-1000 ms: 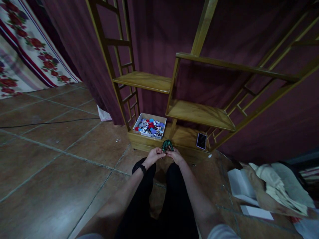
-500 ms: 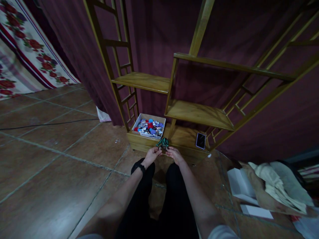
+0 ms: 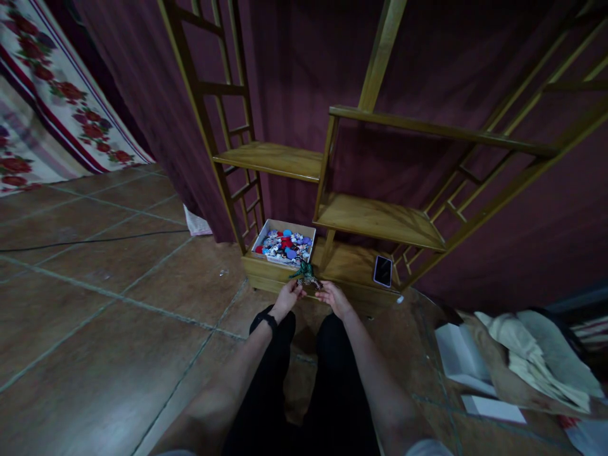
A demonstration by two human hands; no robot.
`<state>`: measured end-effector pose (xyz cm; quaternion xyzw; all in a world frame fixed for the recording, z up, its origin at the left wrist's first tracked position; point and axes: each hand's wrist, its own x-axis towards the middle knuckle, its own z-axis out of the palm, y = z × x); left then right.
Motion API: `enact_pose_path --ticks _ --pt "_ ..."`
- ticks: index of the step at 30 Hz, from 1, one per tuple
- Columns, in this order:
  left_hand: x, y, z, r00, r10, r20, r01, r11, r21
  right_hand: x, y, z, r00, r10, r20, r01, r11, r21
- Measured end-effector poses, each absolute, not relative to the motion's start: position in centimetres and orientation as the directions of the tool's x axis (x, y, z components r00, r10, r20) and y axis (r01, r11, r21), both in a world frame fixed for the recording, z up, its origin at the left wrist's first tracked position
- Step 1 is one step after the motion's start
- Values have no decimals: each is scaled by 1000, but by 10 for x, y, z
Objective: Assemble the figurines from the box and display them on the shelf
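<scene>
Between my two hands, in front of the shelf's low base, is a small figurine [image 3: 306, 273], dark green on top with brownish, spindly lower parts. Its exact kind is too small to make out. My left hand [image 3: 289, 296], below a dark wristband, pinches its lower left side. On the other side the fingers of my right hand [image 3: 334, 296] close on its lower right part. Just behind the figurine stands a shallow white box [image 3: 311, 252] full of small red, blue, purple and white pieces.
A wooden shelf unit [image 3: 270, 158] with stepped boards rises before me against a dark red curtain [image 3: 289, 76]. On its base, to the right, lies a phone [image 3: 382, 270]. White box parts [image 3: 460, 354] and pale cloth [image 3: 532, 361] lie on the tiled floor at right.
The figurine has been turned and tilted between my fingers: its green part now points more to the left and its brownish parts spread to the right. My hands have barely shifted.
</scene>
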<state>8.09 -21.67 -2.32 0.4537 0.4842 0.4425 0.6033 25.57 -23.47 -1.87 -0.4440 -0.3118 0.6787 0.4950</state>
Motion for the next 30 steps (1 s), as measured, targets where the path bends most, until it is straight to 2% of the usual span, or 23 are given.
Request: enact_pose_path --ticks 10,15,24,30 --pt "75 -213 -19 234 921 -312 -210 361 909 256 -235 -15 -84 952 -296 -368 -306 -878" --pt "74 -212 -18 244 911 -334 -234 389 891 255 -235 -12 -80 949 -304 -334 -313 -889" --pt "74 -208 -24 259 917 -302 -314 376 872 256 -235 -15 -80 955 -285 -352 -294 -889" --pt "73 -208 -24 283 923 -262 -298 345 890 253 -233 -19 -80 953 -293 -317 -303 -899"
